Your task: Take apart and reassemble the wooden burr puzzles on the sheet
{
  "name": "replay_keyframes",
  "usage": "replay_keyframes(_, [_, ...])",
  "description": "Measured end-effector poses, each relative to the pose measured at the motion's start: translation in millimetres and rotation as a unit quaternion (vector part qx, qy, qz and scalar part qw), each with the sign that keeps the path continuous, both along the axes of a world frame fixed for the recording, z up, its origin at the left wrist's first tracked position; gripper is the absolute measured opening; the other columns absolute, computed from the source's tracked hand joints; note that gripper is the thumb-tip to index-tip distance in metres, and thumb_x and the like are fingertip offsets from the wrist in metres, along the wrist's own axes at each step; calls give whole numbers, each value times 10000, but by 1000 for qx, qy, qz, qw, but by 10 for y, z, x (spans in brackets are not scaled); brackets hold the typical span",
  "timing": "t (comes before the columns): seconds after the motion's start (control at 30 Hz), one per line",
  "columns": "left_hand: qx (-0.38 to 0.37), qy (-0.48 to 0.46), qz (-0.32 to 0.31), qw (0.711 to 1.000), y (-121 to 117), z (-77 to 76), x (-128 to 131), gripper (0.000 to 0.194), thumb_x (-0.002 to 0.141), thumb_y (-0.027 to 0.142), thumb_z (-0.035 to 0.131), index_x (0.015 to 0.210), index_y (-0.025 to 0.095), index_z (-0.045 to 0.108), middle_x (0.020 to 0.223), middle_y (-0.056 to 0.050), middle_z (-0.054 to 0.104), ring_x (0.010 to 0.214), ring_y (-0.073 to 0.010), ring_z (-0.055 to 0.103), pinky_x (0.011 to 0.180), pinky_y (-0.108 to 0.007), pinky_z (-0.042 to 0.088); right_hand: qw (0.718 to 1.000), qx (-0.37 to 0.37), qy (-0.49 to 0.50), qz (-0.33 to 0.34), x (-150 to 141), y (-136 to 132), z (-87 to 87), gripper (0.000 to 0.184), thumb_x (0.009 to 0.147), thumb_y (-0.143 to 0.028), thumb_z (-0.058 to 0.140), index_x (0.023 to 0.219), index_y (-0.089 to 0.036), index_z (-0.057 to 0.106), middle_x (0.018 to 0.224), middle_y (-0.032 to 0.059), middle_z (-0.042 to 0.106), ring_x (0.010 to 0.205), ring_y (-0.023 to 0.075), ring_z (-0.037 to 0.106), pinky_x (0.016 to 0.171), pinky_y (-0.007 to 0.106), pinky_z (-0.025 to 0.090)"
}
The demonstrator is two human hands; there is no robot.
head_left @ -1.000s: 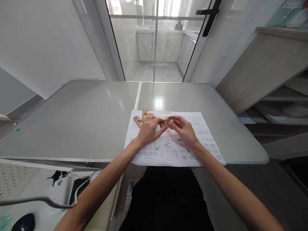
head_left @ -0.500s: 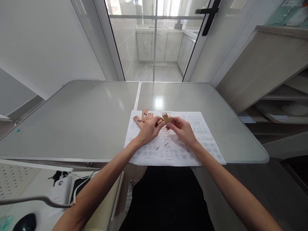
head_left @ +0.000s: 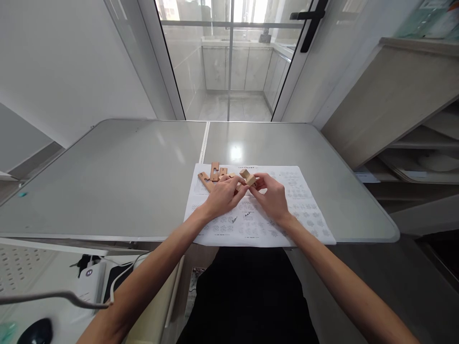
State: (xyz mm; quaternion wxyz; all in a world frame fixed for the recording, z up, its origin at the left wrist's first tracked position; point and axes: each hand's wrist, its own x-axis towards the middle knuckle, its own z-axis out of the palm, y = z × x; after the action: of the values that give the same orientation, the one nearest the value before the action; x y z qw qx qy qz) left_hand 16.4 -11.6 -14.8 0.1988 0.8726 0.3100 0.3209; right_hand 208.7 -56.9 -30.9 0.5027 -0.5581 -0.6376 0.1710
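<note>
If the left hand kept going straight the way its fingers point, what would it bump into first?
Probably the pale wooden piece in the right hand. It's right by the left hand's fingertips, and they may already be touching; the depth is hard to judge.

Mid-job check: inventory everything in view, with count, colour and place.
Notched wooden pieces: at least three, brown, sheet's far left
Held wooden blocks: count unclear, tan, right fingertips
Printed sheet: one, white, on table
Table: one, grey, centre
Glass door: one, grey-framed, beyond table
Door handle: one, black, on door
Shelf unit: one, wood-toned, right
Cables: several, pale, lower left
Hands: two, bare, over sheet
</note>
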Motion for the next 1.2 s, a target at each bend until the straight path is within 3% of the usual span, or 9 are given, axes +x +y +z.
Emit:
replay_keyframes(0.1, [36, -8, 6, 999, -5, -24, -1, 229, 1094, 396, 468, 1104, 212, 604, 630, 32, 637, 719, -217, 615, 933, -433, 496, 997, -35, -51, -39, 14, 22, -28, 359, 973, -606, 651, 1034, -253, 673, 889, 61, 782, 677, 235, 702, 692, 404, 562])
replay_keyframes(0.23, [82, -27, 89, 992, 43, -65, -5, 257, 1098, 410, 479, 1050, 200, 619, 765, -12, 716, 761, -208, 648, 929, -418, 493, 987, -66, -104, -104, 34, 43, -58, 316, 970, -545, 639, 971, -229, 641, 851, 49, 773, 675, 222, 686, 643, 338, 475])
replay_keyframes(0.4, [114, 44, 158, 980, 129, -128, -2, 295, 1097, 381, 485, 948, 192, 658, 866, -66, 759, 846, -240, 673, 949, -442, 466, 977, -96, -143, -127, 16, 50, -59, 259, 962, -481, 630, 901, -232, 595, 785, 28, 736, 669, 211, 656, 608, 303, 397])
replay_keyframes(0.6, [144, 90, 169, 971, 140, -157, -3, 256, 1062, 387, 567, 912, 211, 677, 888, -85, 755, 940, -282, 639, 948, -469, 449, 983, -89, -150, -52, 17, 61, -74, 254, 972, -478, 650, 995, -226, 622, 796, 27, 715, 668, 207, 641, 602, 312, 431])
replay_keyframes(0.8, [159, 90, 201, 962, 139, -156, -15, 176, 1026, 374, 622, 999, 208, 675, 1225, -153, 669, 1194, -338, 551, 951, -484, 463, 984, -25, -167, 61, 34, 77, -128, 225, 999, -357, 650, 1195, -250, 664, 1167, 105, 733, 1027, 294, 698, 825, 455, 590])
replay_keyframes(0.9, [155, 85, 200, 964, 135, -162, -6, 175, 1046, 338, 578, 1130, 202, 650, 1381, -169, 617, 1323, -350, 502, 1025, -512, 452, 974, 2, -189, 122, 27, 70, -112, 336, 1026, -292, 611, 1362, -295, 625, 1396, 94, 686, 1321, 331, 606, 1067, 564, 534])
replay_keyframes(0.97, [155, 84, 184, 967, 133, -170, -2, 199, 1056, 327, 552, 1187, 201, 634, 1448, -160, 601, 1382, -342, 482, 1085, -513, 433, 966, 1, -209, 152, 22, 59, -93, 393, 1055, -271, 562, 1444, -324, 582, 1514, 70, 629, 1435, 326, 537, 1148, 606, 469])
replay_keyframes(1.07, [150, 87, 161, 972, 143, -194, -8, 206, 1050, 336, 563, 1197, 214, 639, 1437, -130, 637, 1422, -333, 482, 1142, -512, 400, 958, -7, -226, 177, 18, 48, -77, 386, 1093, -247, 478, 1454, -338, 582, 1581, 51, 585, 1501, 304, 493, 1145, 604, 465])
replay_keyframes(1.2, [142, 87, 189, 968, 189, -233, -28, 183, 1030, 331, 591, 1168, 235, 665, 1351, -119, 697, 1396, -353, 520, 1129, -550, 401, 969, -4, -186, 162, 20, 49, -79, 367, 1102, -216, 437, 1401, -316, 626, 1539, 63, 623, 1451, 287, 556, 1146, 589, 473])
